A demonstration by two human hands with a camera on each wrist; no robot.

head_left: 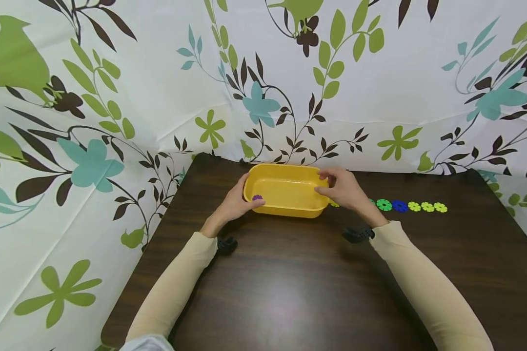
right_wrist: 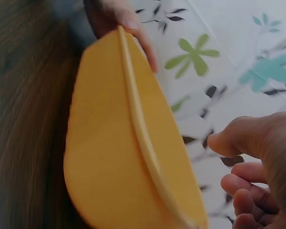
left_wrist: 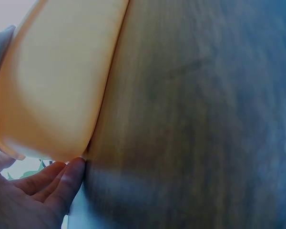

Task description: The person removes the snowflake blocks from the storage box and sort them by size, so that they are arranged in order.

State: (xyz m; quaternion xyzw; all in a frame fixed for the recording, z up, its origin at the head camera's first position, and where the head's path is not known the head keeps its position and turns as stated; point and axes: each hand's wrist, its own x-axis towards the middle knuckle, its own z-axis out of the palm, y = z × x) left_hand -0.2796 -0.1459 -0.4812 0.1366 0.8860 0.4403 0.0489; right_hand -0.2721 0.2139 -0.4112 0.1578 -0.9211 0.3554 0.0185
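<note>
A yellow plastic tub (head_left: 287, 195) stands at the back of the dark table, with a small purple notched disc (head_left: 257, 197) in its left end. My left hand (head_left: 236, 201) grips that end, thumb over the front rim and fingers round the outside wall. In the left wrist view, the fingertips (left_wrist: 75, 167) meet the tub's lower corner by the tabletop. At the right end is my right hand (head_left: 344, 189), thumb and fingers spread apart above the rim. The right wrist view shows this thumb (right_wrist: 224, 140) beside the tub's wall, nothing between thumb and fingers.
A row of flat notched discs runs along the table to the right, with a green disc (head_left: 384, 204), a blue disc (head_left: 399, 205) and several yellow ones (head_left: 427, 207). Part of the row is behind my right hand. A leaf-patterned cloth (head_left: 290, 97) hangs right behind the table (head_left: 272, 273).
</note>
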